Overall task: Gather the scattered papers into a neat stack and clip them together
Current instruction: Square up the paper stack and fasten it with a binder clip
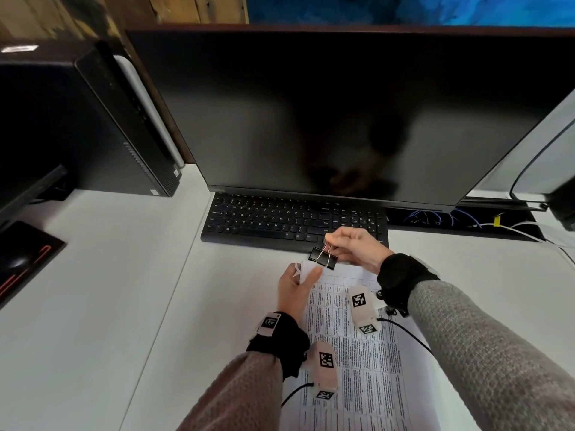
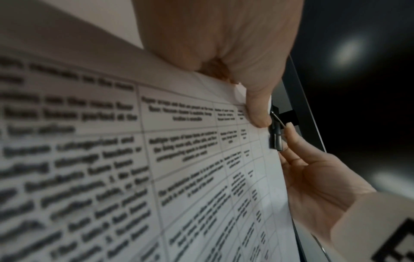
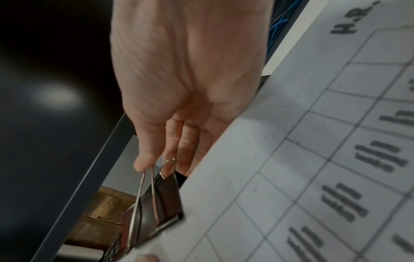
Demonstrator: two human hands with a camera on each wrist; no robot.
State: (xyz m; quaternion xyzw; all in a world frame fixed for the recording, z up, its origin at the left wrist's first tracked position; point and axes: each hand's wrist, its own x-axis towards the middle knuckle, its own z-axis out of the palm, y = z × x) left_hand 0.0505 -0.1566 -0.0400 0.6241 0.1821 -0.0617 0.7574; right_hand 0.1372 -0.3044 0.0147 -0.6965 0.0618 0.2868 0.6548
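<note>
A stack of papers (image 1: 354, 356) printed with a table lies on the white desk (image 1: 124, 290) in front of me. My left hand (image 1: 306, 275) grips its far left corner, thumb (image 2: 257, 113) on top and fingers beneath, and lifts that corner slightly. My right hand (image 1: 328, 239) pinches the wire handles of a black binder clip (image 1: 323, 258) right at the far edge of the papers (image 3: 291, 177). The clip (image 3: 156, 209) has its mouth against that edge; I cannot tell whether it bites the sheets. In the left wrist view the clip (image 2: 276, 136) sits just past my thumb.
A black keyboard (image 1: 292, 222) lies right behind the papers under a large dark monitor (image 1: 342, 113). A computer tower (image 1: 93, 126) stands at the back left and a dark mouse pad (image 1: 21, 259) at the left edge. Cables (image 1: 497, 222) run at the back right.
</note>
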